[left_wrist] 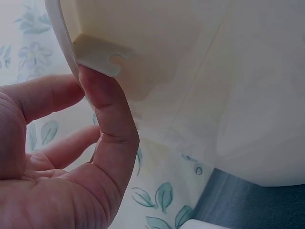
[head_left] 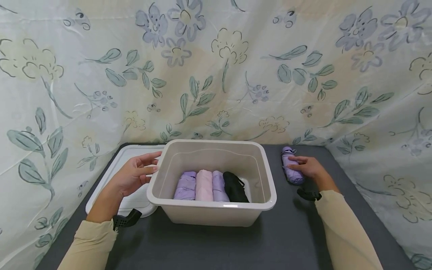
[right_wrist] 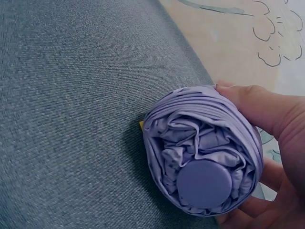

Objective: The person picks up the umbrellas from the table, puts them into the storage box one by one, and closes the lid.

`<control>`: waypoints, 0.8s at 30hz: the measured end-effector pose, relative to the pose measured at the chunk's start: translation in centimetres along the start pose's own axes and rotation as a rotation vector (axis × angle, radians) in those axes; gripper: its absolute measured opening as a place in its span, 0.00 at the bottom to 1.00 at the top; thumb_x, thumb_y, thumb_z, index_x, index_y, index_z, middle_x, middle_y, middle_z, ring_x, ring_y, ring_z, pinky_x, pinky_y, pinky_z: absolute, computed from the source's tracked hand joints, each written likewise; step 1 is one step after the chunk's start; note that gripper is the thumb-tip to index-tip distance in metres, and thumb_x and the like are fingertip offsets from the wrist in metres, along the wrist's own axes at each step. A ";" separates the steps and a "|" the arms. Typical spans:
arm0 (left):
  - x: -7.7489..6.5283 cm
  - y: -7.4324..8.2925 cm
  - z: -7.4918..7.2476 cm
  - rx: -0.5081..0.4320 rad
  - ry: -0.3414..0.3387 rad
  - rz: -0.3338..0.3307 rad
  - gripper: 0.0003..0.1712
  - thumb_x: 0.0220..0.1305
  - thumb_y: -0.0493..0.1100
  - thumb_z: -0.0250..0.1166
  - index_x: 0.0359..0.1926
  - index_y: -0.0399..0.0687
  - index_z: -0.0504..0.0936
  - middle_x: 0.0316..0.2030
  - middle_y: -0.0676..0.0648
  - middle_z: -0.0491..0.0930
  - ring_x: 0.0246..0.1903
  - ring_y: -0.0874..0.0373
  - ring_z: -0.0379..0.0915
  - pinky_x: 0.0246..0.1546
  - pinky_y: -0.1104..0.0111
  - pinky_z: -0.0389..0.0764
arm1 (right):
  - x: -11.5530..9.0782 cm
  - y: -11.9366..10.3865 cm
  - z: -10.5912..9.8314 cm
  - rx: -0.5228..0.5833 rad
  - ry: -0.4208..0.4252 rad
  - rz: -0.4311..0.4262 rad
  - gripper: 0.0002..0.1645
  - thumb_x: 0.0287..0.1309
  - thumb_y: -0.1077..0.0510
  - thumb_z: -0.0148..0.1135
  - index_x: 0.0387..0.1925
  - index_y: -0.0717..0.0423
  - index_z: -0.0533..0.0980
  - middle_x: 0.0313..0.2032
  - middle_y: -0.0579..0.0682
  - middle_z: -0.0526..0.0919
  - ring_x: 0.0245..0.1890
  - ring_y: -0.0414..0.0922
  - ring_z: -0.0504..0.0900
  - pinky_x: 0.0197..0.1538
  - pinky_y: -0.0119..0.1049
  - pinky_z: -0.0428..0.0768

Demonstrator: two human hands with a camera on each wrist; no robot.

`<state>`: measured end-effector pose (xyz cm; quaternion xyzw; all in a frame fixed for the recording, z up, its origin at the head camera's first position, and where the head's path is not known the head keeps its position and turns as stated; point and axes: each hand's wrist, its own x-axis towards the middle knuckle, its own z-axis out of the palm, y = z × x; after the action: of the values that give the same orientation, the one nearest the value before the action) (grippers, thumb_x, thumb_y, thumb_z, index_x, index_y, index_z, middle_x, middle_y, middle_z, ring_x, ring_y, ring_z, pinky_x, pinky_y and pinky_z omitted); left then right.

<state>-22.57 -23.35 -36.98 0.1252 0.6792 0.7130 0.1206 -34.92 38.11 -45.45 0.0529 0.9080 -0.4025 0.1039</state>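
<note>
A beige plastic storage box (head_left: pixel 212 213) stands in the middle of the head view. Inside it, side by side, lie a purple roll (head_left: pixel 185 186), a pink roll (head_left: pixel 204 185), a second purple roll (head_left: pixel 220 187) and a black bundle (head_left: pixel 235 187). My left hand (head_left: pixel 139 174) pinches the box's left rim between thumb and fingers; the left wrist view shows the thumb under the lip. To the right of the box, my right hand (head_left: pixel 308 167) grips a purple folded umbrella (head_left: pixel 291 167) from its right side. Its round end cap (right_wrist: pixel 204 187) faces the right wrist camera.
A white lid (head_left: pixel 129 198) lies on the dark grey table (head_left: pixel 216 247), partly behind my left hand and the box. A floral curtain (head_left: pixel 216 75) hangs along the back and both sides of the table.
</note>
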 end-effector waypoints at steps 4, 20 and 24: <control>0.1 0.0 0.0 -0.009 0.011 -0.009 0.31 0.72 0.34 0.61 0.74 0.41 0.68 0.46 0.51 0.82 0.43 0.60 0.85 0.45 0.65 0.88 | 0.5 0.3 -0.2 0.005 -0.009 0.015 0.47 0.60 0.38 0.71 0.74 0.54 0.67 0.75 0.73 0.58 0.75 0.70 0.56 0.75 0.66 0.59; 0.2 -0.4 -0.4 -0.021 -0.011 -0.004 0.33 0.73 0.32 0.60 0.76 0.37 0.64 0.46 0.51 0.82 0.43 0.61 0.85 0.44 0.64 0.89 | 0.1 0.0 0.0 -0.010 -0.019 0.024 0.45 0.62 0.40 0.70 0.74 0.54 0.66 0.75 0.72 0.59 0.76 0.70 0.55 0.75 0.66 0.58; 0.2 -0.4 -0.4 -0.011 -0.015 0.009 0.32 0.72 0.32 0.59 0.75 0.37 0.64 0.46 0.51 0.81 0.43 0.61 0.85 0.44 0.65 0.89 | 0.2 0.0 -0.1 -0.015 -0.027 0.023 0.46 0.61 0.39 0.70 0.74 0.54 0.67 0.75 0.73 0.58 0.76 0.70 0.55 0.75 0.67 0.58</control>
<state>-22.93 -23.67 -37.37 0.1328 0.6738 0.7163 0.1230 -35.16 38.22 -45.44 0.0571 0.9089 -0.3949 0.1211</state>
